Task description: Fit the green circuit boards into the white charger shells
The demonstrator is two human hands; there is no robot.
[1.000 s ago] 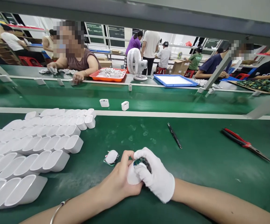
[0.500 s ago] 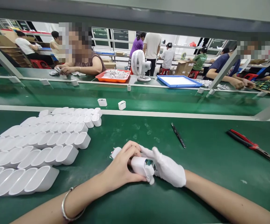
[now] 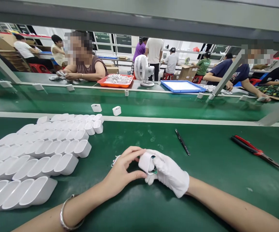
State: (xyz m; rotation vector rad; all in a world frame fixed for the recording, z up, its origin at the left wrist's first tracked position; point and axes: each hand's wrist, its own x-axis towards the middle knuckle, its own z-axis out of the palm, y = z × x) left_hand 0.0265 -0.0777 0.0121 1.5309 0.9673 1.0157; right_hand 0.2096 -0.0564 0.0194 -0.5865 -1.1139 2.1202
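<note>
Between my hands is a white plastic housing (image 3: 144, 162), tilted with its open end toward the right. My left hand (image 3: 122, 166), bare with a bracelet at the wrist, grips its closed end between thumb and fingers. My right hand (image 3: 170, 172), in a white glove, is closed around the open end. A bit of green circuit board (image 3: 155, 170) shows there at the gloved fingers; how far inside it sits is hidden. Behind my left hand lies a small white-and-green part (image 3: 115, 160), mostly covered.
Rows of white housings (image 3: 64, 145) stand on the green table at left. Tweezers (image 3: 182, 142) and red-black long-nose pliers (image 3: 257, 152) lie at right. Two small white housings (image 3: 116, 111) sit on the belt (image 3: 153, 106) beyond. Across it are co-workers, a fan (image 3: 143, 69) and trays.
The housing has turned and shifted slightly in my hands. My gloved right hand has moved left and closed over its open end. On the belt, the two small housings have shifted left.
</note>
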